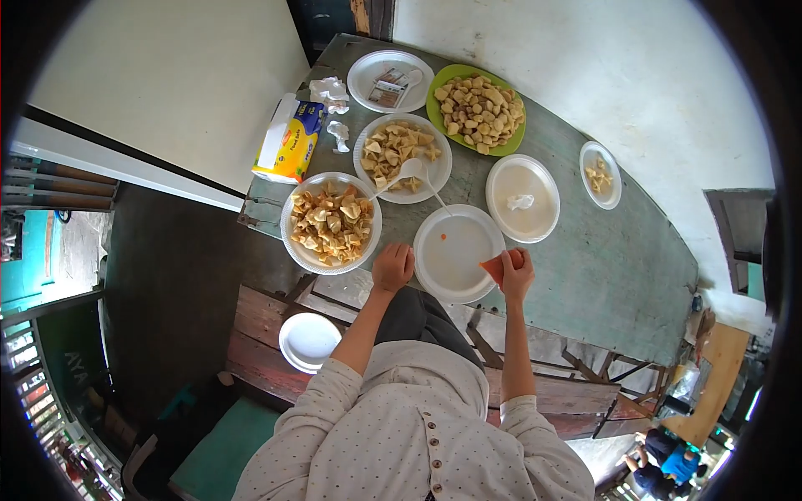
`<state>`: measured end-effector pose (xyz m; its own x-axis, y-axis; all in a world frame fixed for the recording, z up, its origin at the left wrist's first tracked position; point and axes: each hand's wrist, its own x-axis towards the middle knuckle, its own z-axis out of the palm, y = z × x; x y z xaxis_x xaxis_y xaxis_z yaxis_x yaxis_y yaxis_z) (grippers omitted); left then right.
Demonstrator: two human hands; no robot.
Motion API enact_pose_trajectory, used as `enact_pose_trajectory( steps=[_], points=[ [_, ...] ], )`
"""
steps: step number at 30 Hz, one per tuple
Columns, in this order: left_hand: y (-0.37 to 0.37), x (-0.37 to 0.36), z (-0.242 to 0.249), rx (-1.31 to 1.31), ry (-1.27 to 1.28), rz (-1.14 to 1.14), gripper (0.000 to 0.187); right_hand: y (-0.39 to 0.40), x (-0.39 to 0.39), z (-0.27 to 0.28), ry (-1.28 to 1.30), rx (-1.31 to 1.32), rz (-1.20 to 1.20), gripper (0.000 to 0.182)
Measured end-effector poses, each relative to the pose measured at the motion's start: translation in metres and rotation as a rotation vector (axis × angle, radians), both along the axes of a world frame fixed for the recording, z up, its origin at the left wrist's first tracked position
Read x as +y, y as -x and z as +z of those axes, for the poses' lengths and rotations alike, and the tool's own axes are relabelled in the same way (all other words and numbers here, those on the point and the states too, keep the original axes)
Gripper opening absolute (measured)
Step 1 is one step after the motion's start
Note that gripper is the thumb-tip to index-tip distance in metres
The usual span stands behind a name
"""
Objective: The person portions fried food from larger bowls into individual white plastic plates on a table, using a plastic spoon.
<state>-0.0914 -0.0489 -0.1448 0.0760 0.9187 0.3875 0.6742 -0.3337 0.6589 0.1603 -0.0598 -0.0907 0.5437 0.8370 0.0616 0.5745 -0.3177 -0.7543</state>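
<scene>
My right hand (516,271) is closed on an orange-red pouch with a pointed tip (493,268), held over the right rim of a white foam plate (455,271). A small orange drop (444,237) lies on that plate. My left hand (393,267) is curled into a fist at the plate's left side; whatever its fingers may hold is hidden. Left of it stands a white bowl (290,248) heaped with golden folded crisps. Behind are a plate of paler folded pieces (393,150) and a white plastic spoon (411,169) lying across it.
A green dish (432,104) of pale chunks and a foam plate with crumpled tissue (547,221) stand farther back. At the right is a small plate (614,192) with a few pieces. A tissue pack (292,138) sits at the left, and a white bowl (310,342) on the bench.
</scene>
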Motion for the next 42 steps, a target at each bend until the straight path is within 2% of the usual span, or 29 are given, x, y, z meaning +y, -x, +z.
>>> enact_pose_trajectory(
  steps=[7, 15, 42],
  points=[
    [0.000, 0.000, 0.002, 0.036, -0.002, -0.020, 0.008, 0.001, -0.011, -0.004, 0.000, 0.002, -0.039, 0.028],
    [0.001, 0.000, 0.001, 0.027, 0.014, -0.018, 0.009, 0.012, -0.009, -0.003, 0.002, -0.025, 0.082, 0.024],
    [0.000, 0.001, 0.000, 0.017, -0.006, -0.013, 0.008, 0.016, -0.010, -0.005, -0.017, -0.055, 0.106, 0.022]
  ],
)
